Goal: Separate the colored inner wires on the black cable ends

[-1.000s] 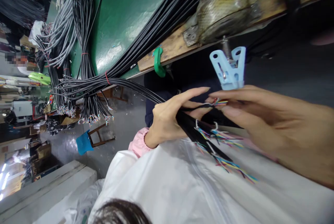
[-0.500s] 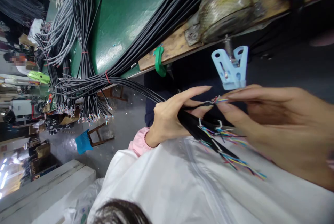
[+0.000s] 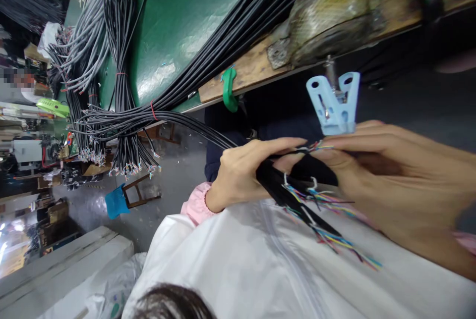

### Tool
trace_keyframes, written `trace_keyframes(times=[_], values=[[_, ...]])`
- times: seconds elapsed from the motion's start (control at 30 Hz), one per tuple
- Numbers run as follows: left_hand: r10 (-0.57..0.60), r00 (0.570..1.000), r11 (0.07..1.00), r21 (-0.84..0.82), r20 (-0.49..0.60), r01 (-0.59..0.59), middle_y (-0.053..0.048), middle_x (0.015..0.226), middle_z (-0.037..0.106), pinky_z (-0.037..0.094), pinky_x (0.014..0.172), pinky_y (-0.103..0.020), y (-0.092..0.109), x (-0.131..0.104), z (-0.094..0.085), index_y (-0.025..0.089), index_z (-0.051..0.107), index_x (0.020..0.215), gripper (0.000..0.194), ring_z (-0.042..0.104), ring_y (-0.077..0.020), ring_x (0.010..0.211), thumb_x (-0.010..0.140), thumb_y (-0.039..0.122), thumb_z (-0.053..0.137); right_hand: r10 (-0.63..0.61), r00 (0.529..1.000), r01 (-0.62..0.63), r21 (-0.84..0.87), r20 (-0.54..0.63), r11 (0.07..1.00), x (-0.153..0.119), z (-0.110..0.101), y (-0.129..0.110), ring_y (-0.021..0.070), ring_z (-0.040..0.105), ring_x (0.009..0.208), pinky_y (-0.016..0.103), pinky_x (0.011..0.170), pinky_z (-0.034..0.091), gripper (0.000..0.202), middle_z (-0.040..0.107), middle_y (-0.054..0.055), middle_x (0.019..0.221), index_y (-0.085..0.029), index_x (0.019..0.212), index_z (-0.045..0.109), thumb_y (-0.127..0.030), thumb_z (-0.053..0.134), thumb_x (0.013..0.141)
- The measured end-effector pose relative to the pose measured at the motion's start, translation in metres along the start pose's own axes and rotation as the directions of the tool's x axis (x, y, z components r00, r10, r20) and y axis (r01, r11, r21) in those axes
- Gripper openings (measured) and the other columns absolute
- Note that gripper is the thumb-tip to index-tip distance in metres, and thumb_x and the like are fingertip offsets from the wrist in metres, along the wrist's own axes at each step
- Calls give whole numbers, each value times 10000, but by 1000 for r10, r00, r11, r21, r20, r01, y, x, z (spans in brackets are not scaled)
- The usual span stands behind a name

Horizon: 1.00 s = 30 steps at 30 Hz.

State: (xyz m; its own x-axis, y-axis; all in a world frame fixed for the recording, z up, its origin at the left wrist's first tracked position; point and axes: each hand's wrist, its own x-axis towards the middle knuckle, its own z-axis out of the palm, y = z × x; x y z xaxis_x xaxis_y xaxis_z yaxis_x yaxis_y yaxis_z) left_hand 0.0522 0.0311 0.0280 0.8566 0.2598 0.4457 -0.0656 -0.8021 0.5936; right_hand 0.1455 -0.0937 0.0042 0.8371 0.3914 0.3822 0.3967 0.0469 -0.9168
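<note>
My left hand [image 3: 241, 170] is closed round a bundle of black cables [image 3: 208, 133]. Its thumb and forefinger pinch one cable near the stripped end. My right hand [image 3: 386, 175] pinches the thin coloured wires [image 3: 323, 146] that come out of that end. Below the hands, other stripped cable ends [image 3: 334, 237] with blue, yellow, red and white wires hang over my white apron [image 3: 238, 259]. Just above my right fingertips, a light blue clip [image 3: 334, 106] hangs from a metal stem at the table edge.
On the green table [image 3: 178, 17] lie tied black cable bundles [image 3: 121, 51] and grey cables [image 3: 87, 36]. A green clamp [image 3: 229, 90] and a plastic-wrapped device [image 3: 334, 12] sit along the wooden edge [image 3: 253, 64]. A blue chair [image 3: 118, 202] stands on the floor behind.
My left thumb and forefinger have closed further on the cable end. Both hands stay close together, and the whole view has shifted slightly.
</note>
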Motion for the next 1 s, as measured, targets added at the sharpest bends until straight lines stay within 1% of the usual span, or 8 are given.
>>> trace_keyframes(times=[0.07,0.13,0.27,0.37,0.5,0.63,0.8,1.0], values=[[58,995,998,-32,82,-55,-43,848,804,633,682,-177,-1,2,-7,109,755,992,273,770,-99,713,1023,279,543,29,997,-32,46,76,998,4,-3,1,151,628,606,301,529,476,223,667,3,646,-289,698,653,-355,754,885],[99,973,994,-58,209,-89,-51,883,796,635,744,-175,-3,4,-15,107,747,1008,294,776,-99,801,1038,279,511,131,958,-184,195,256,963,7,-7,1,164,627,624,322,572,517,294,653,13,657,-300,682,663,-503,757,873],[118,943,990,-112,310,-87,-34,831,760,613,710,-180,-6,7,-20,134,756,967,379,738,-90,746,1053,374,476,283,733,-597,387,618,702,14,-12,2,158,538,516,292,442,454,472,545,12,598,-265,591,603,-659,741,810],[92,975,989,-134,201,-66,-22,738,728,573,602,-187,-5,10,-13,133,752,881,376,683,-90,624,1034,388,522,359,613,-735,343,704,585,18,-10,10,158,495,482,294,394,426,492,501,9,575,-241,566,572,-639,779,768],[88,996,982,-169,11,-85,-3,666,704,507,510,-170,-1,15,-1,130,696,752,352,636,-73,545,998,364,604,408,660,-710,346,632,613,29,-5,29,155,526,508,277,420,426,508,544,13,567,-227,569,612,-655,879,633],[81,992,972,-210,-102,-101,10,661,709,507,509,-182,-3,14,7,149,691,744,324,627,-69,543,972,375,654,417,726,-671,433,546,601,45,6,29,151,586,599,289,533,496,539,599,13,666,-245,674,642,-767,766,715],[-18,987,985,-172,-158,-9,-14,659,715,595,594,-282,-12,3,19,191,685,690,422,663,-127,596,908,552,691,313,684,-696,460,659,552,62,27,13,187,555,531,369,498,530,746,500,12,579,-251,648,601,-996,593,605],[-107,975,979,-194,-194,68,-16,664,710,548,540,-258,-5,13,22,175,688,681,412,643,-110,571,885,530,730,385,688,-716,492,615,496,64,25,3,151,495,512,304,431,449,652,449,2,602,-249,616,541,-875,720,625]])
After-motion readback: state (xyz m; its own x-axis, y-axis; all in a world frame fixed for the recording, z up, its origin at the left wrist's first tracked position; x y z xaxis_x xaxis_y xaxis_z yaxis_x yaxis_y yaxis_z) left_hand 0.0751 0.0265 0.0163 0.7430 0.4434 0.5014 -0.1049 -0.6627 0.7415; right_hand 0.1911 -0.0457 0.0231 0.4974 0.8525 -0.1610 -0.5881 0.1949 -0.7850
